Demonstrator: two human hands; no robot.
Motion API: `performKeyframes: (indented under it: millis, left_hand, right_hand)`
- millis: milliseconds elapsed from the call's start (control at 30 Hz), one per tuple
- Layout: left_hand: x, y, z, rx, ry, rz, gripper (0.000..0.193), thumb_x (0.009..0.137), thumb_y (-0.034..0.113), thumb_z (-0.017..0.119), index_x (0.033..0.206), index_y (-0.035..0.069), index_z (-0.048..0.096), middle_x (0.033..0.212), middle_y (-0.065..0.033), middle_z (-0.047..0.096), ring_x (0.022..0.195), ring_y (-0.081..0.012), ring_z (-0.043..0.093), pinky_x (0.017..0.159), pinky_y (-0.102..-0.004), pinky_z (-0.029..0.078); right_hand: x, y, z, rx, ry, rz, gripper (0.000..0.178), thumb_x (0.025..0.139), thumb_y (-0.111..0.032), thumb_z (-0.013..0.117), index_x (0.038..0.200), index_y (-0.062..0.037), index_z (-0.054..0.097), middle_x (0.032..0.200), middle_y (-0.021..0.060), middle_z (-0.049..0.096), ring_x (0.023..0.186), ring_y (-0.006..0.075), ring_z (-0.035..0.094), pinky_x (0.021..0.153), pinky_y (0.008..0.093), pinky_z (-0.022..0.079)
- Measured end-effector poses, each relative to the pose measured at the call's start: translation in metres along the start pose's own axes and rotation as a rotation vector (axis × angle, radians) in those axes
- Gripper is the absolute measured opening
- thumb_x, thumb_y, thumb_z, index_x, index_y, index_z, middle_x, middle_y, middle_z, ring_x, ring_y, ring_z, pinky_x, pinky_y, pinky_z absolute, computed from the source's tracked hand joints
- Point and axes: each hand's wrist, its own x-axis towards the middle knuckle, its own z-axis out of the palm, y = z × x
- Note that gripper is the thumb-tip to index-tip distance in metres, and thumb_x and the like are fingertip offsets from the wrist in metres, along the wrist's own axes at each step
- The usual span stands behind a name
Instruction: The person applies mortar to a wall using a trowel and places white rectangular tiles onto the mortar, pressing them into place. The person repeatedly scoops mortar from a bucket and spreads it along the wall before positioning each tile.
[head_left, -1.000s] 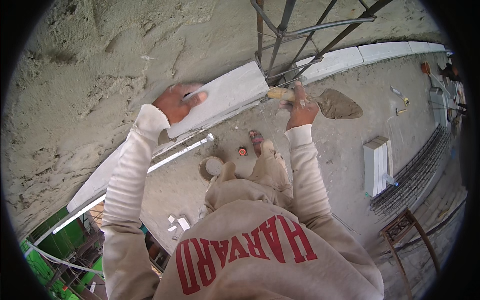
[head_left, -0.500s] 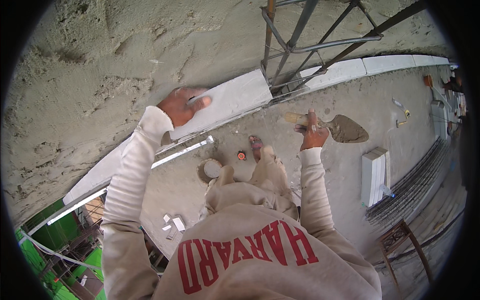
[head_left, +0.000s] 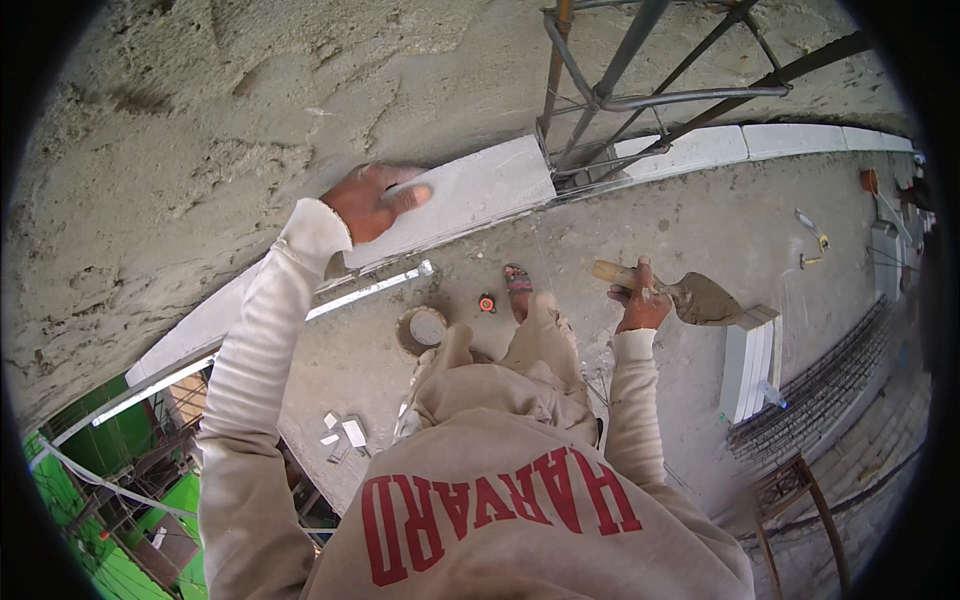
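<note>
My left hand (head_left: 362, 205) is curled on a long white block (head_left: 485, 190) in the row along the rough grey wall, thumb on its top face and the other fingers partly hidden. In my right hand (head_left: 641, 302) is a brick trowel (head_left: 706, 300), held by its wooden handle out over the floor to the right. Grey mortar coats its pointed blade. Between my arms on the floor stand a round bucket (head_left: 421, 328) with a pale top and a small orange-and-black round thing (head_left: 486, 303).
Ahead, a metal lattice post (head_left: 612, 95) stands at a gap in the block row. A metal straightedge (head_left: 370, 289) runs along the blocks. Stacked white blocks (head_left: 750, 365) and bundled metal rods (head_left: 815, 385) lie right. Block offcuts (head_left: 352, 432) lie near the lower-left floor edge.
My right hand has come down toward me with the trowel. My left hand stays on the same block, and the whole view has shifted slightly.
</note>
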Motion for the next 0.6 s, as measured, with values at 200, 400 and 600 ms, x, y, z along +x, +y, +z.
performKeyframes:
  millis: [200, 400, 600]
  left_hand:
    - [-0.004, 0.004, 0.000, 0.025, 0.028, -0.022, 0.062, 0.106, 0.055, 0.054, 0.138, 0.004, 0.065, 0.128, -0.0226, 0.071, 0.119, -0.0364, 0.066, 0.106, -0.0423, 0.049]
    - [-0.007, 0.017, -0.003, 0.027, 0.107, 0.002, 0.053, 0.106, 0.047, 0.059, 0.133, 0.003, 0.069, 0.123, -0.0218, 0.073, 0.116, -0.0364, 0.068, 0.104, -0.0419, 0.050]
    - [-0.049, 0.026, 0.015, -0.033, 0.607, -0.046, 0.036, 0.106, 0.029, 0.063, 0.128, 0.003, 0.072, 0.112, -0.0145, 0.078, 0.101, -0.0277, 0.074, 0.092, -0.0381, 0.056]
  right_hand:
    - [0.006, 0.008, -0.034, -0.003, 0.057, 0.001, 0.045, 0.097, -0.033, 0.076, 0.096, 0.0113, 0.068, 0.083, 0.0185, 0.070, 0.054, 0.0222, 0.067, 0.047, 0.0328, 0.060]
    - [0.005, 0.015, -0.062, -0.008, 0.121, 0.030, 0.045, 0.096, -0.035, 0.076, 0.097, 0.0096, 0.068, 0.081, 0.0181, 0.071, 0.053, 0.0228, 0.067, 0.047, 0.0331, 0.060]
    - [0.003, 0.045, -0.109, -0.141, 0.146, 0.061, 0.051, 0.095, -0.039, 0.078, 0.089, 0.0103, 0.068, 0.077, 0.0177, 0.071, 0.051, 0.0210, 0.067, 0.045, 0.0312, 0.059]
